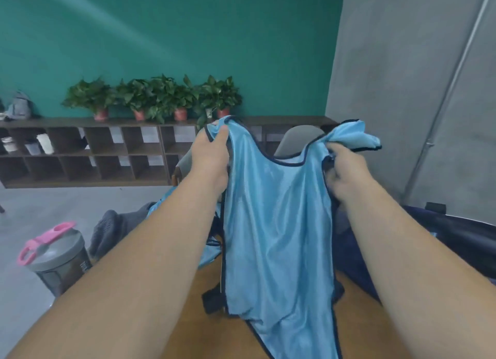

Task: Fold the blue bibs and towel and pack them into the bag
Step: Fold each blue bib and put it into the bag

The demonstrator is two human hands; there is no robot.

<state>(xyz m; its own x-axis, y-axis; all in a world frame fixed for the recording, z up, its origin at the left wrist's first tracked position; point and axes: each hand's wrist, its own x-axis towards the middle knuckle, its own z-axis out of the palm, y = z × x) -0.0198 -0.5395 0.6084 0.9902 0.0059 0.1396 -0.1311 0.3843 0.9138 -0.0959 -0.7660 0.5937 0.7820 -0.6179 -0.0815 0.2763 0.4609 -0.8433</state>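
Bottle comes first, at the far left: a grey shaker bottle with a pink lid stands well apart from the work, where it cannot catch on any cloth. Our forearm hides what it rests on. Just inward of it lies a crumpled dark grey cloth. We take it to be the towel, not yet folded. Below our left forearm a second patch of light blue fabric shows. We judge it to be another bib waiting its turn, though most of it is covered.

Our left hand is raised over the wooden table, thumb and fingers curled tightly round one shoulder strap of the blue bib. The bib hangs between our two hands, neckline uppermost and dark trim showing, and its lower hem trails down towards the table and our lap. We hold it high and by both shoulders so that its own weight pulls the mesh straight and the two sides line up, which we think is the opening of a fold rather than the end of one.

Our right hand grips the other strap, fingers closed on a bunch of fabric, and the strap end flops over beyond the knuckles. That side looks more gathered than the left, so it probably needs smoothing before any crease is made.

At the far right sits the dark navy bag, close by our right forearm and within easy reach for packing. We cannot tell whether its mouth is open.
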